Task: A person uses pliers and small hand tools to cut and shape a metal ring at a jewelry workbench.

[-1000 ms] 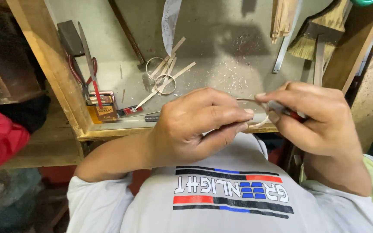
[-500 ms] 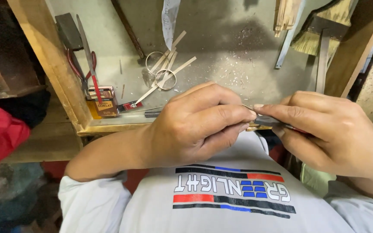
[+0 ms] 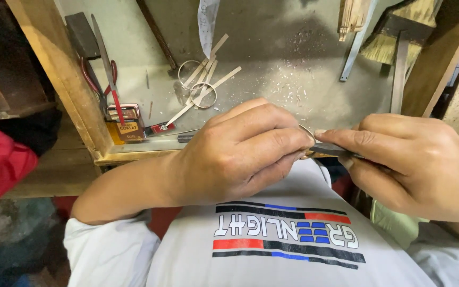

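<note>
While the left hand (image 3: 235, 154) fingers pinch a thin metal ring (image 3: 308, 134) at the bench (image 3: 293, 90) edge, the right hand (image 3: 415, 165) fingers grip a flat file (image 3: 336, 150) at its three o'clock; short, level strokes would suit.

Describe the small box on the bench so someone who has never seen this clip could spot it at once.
Start at the grey bench with its wooden frame, and follow the left wooden rail towards the person. The box stands in that near-left corner, just below the red-handled pliers and left of the metal rings. It is the only cardboard thing there, small, yellow and brown, among bare metal tools and strips.
</note>
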